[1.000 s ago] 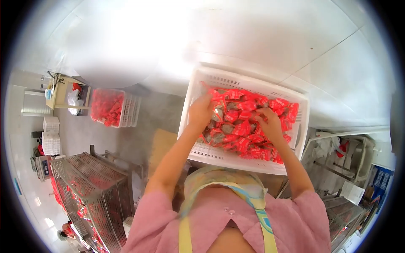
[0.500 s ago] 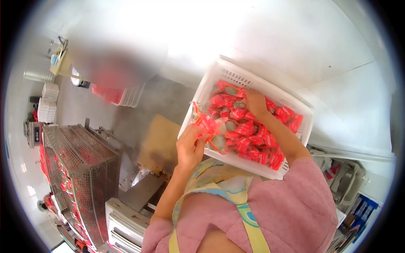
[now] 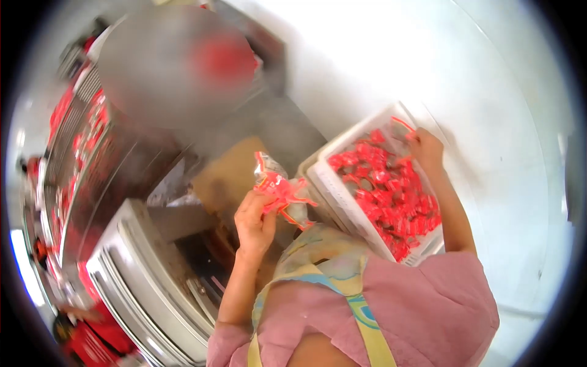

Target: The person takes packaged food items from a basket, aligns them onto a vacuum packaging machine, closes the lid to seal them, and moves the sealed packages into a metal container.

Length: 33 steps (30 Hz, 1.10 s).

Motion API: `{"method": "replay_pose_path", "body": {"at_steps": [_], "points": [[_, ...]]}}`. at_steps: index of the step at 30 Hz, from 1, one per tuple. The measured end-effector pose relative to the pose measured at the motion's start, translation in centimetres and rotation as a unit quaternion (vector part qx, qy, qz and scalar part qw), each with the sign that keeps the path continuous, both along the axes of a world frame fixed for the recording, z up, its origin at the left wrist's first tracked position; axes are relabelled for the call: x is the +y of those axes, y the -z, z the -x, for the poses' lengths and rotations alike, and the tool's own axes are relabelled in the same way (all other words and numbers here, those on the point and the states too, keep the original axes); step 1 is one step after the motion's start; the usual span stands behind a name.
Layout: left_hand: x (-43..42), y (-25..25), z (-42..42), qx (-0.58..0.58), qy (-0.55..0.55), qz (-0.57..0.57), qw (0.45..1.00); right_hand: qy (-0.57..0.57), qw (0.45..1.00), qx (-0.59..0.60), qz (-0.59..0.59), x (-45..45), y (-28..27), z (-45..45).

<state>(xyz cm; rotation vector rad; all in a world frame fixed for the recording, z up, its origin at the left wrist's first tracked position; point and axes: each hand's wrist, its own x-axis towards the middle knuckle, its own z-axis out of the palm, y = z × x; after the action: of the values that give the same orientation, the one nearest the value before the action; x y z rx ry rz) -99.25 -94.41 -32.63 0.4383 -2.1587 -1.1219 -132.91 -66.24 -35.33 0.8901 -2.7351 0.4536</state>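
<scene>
Several red-and-clear plastic packets are bunched in my left hand, fingers closed round them, just left of the crate. The white plastic crate is tilted in my view and filled with small red-and-clear packets. At its far right corner, my right hand is closed on a clear packet with a red edge. That packet is partly covered by my fingers.
A pale metal cabinet stands at the lower left. Beyond it are metal trays with red packets. A yellowish board lies behind my left hand. A white wall-like surface borders the crate. A grey blur covers the upper left.
The view has turned, and the crate now appears further right. My right hand has moved from among the packets to the crate's far right corner. My left hand still holds its packets, now outside the crate.
</scene>
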Motion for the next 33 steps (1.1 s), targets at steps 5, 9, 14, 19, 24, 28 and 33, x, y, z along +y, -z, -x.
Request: {"method": "replay_pose_path", "body": {"at_steps": [5,9,14,19,24,28,33], "points": [[-2.8,-0.4,-11.6,-0.07,-0.191,0.011,0.979,-0.184,0.978,-0.062,0.078,-11.4,-7.1,-6.6],[-5.3,-1.8,-22.7,-0.113,-0.329,0.107,0.932,-0.281,0.913,-0.264,0.136,-24.1,-7.3,-15.7],[-5.3,-1.5,-33.5,-0.205,-0.456,0.12,0.858,-0.483,0.774,-0.389,0.129,-35.3,-2.0,-29.3],[-6.5,0.3,-44.0,-0.32,-0.533,0.091,0.778,-0.532,0.631,-0.555,0.105,-44.7,-0.2,-46.6],[-8.9,3.1,-48.7,-0.396,-0.504,0.106,0.76,-0.517,0.585,-0.621,0.065,-52.4,3.8,-57.9],[-11.4,5.4,-48.7,-0.417,-0.494,0.099,0.756,-0.486,0.591,-0.643,0.034,-56.7,7.1,-63.5],[-12.1,6.8,-47.8,-0.428,-0.488,0.091,0.755,-0.517,0.582,-0.626,-0.05,-58.7,9.5,-65.4]]}}
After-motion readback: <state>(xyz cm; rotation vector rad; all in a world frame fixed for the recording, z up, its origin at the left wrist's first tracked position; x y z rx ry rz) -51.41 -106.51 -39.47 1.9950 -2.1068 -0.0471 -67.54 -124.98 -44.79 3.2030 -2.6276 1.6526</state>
